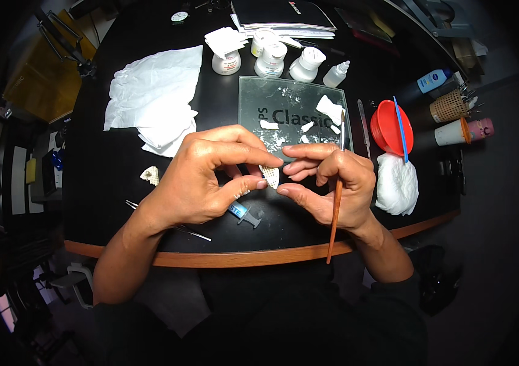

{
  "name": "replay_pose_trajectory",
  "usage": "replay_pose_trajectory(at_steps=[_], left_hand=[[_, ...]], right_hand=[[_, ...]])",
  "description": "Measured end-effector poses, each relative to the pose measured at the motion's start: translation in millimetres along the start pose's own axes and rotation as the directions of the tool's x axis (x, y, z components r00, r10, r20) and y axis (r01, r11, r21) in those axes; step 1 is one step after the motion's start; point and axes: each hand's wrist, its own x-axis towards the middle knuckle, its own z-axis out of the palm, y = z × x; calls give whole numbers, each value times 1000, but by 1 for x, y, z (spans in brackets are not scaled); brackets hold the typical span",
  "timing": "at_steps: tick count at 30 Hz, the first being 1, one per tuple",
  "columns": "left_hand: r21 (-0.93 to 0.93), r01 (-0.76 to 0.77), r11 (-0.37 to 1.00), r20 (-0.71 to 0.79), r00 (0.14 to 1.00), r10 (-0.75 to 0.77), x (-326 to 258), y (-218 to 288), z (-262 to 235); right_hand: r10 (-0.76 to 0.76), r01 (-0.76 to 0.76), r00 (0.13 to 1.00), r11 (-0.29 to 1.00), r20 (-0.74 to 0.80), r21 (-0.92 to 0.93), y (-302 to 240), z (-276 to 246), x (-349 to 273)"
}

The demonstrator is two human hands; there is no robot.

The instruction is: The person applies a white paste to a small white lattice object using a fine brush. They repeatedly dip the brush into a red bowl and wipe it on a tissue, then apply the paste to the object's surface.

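Between the thumb and fingertips of my left hand (195,177) is a small cream perforated piece (270,176), wedge-shaped with rows of holes. White residue marks the left thumb. A thin paintbrush (334,219) with a reddish-brown wooden handle is tucked in the fingers of my right hand (348,183), its bristle end pointing away from me. The right thumb and fingertips come close to the perforated piece; whether they touch it I cannot tell. Just beyond both hands lies a glass slab (250,100) bearing white crumbs and folded white tissue scraps (330,110).
Several white jars (270,61) and a dropper bottle (336,74) line the slab's far side. White tissues (156,85) lie left, near another cream piece (150,175). A syringe (244,215) and tweezers (195,232) are near me. Right are a red bowl (384,131) and wadded tissue (397,186).
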Motion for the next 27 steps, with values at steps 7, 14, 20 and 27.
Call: replay_pose_trajectory(at_steps=[7, 14, 20, 27], left_hand=[[-315, 278, 907, 8, 957, -290, -1, 5, 5], [-436, 221, 872, -10, 968, -250, -1, 1, 14], [-424, 253, 870, 13, 962, -274, 0, 0, 19], [-417, 236, 878, 21, 968, -251, -4, 1, 19]], right_hand=[[-35, 35, 998, 999, -45, 8, 1, 2, -4], [-85, 85, 995, 996, -61, -13, 2, -2, -4], [-42, 42, 999, 999, -25, -15, -4, -5, -9], [299, -253, 911, 949, -283, 187, -1, -53, -35]])
